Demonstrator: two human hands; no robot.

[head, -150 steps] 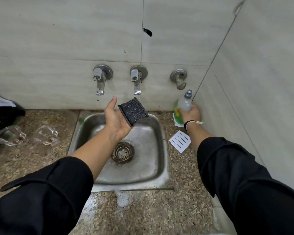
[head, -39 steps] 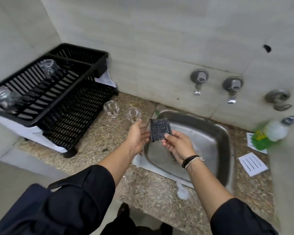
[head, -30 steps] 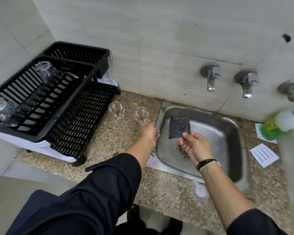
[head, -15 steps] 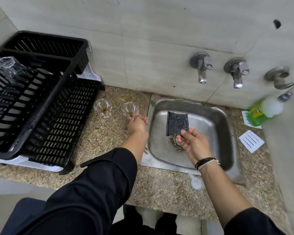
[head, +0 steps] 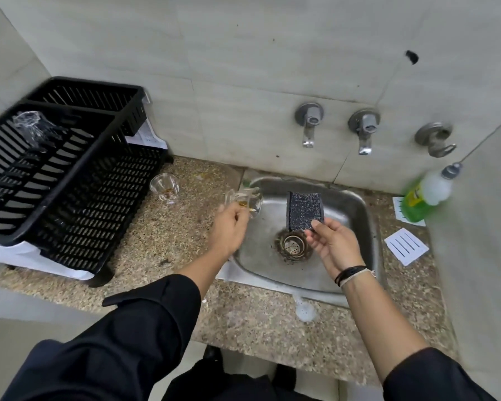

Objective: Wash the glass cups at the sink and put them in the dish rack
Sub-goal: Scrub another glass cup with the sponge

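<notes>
Left hand (head: 229, 227): my grip here is curled round a glass cup (head: 245, 201), holding it tilted over the left rim of the sink; the cup is blurred, and I make out a little amber liquid in it.
Right hand (head: 331, 244): my grip pinches the lower edge of a dark scrub pad (head: 305, 211), holding it upright over the basin, just above the drain (head: 293, 244).
Second cup (head: 165, 186): it stands upright on the table between the rack and the sink, with amber dregs at the bottom, apart from my left hand.
Dish rack (head: 70, 180): black plastic, on the table at the left; I see one clear glass piece (head: 31, 127) lying in its upper tier, though I cannot tell its exact shape.
Sink (head: 356, 204): a steel basin set into the speckled table (head: 162, 235); a patch of foam (head: 303, 309) lies on the table at its front edge.
Taps (head: 308, 125): two spouts and a third fitting on the tiled wall behind the sink; I see no water stream I can be sure of.
Soap bottle (head: 425, 195): green liquid, blurred, at the right by the wall, near a white card (head: 406, 246) with dark lines on the table.
</notes>
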